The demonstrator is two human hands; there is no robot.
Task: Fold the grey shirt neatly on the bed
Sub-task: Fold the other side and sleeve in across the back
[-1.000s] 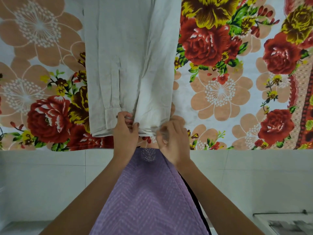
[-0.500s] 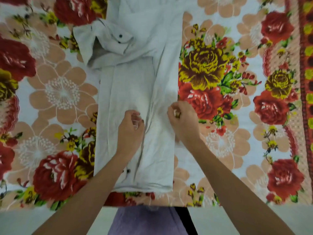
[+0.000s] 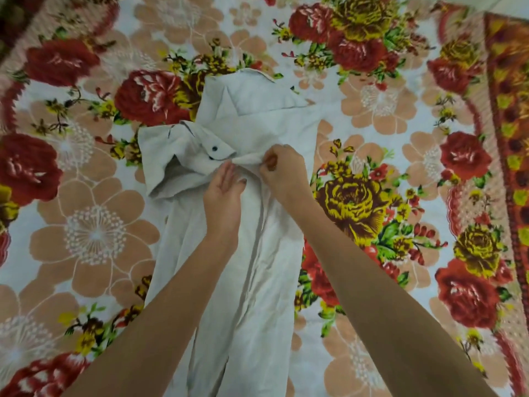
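Note:
The grey shirt (image 3: 266,253) lies lengthwise down the middle of the floral bedspread (image 3: 94,236), folded into a long narrow strip with its collar and a dark-buttoned cuff bunched at the far end. My left hand (image 3: 223,196) rests on the cloth just below the cuff, fingers straight. My right hand (image 3: 283,170) pinches a gathered fold of the shirt beside the cuff. Both forearms cover part of the shirt's lower half.
The bedspread with large red, yellow and peach flowers fills the view on all sides of the shirt. A patterned red border (image 3: 506,138) runs along the right side of the bed.
Both hands have travelled from the shirt's near hem up its length to the collar end. The view has moved forward with them, so the bed's near edge and the floor are out of sight.

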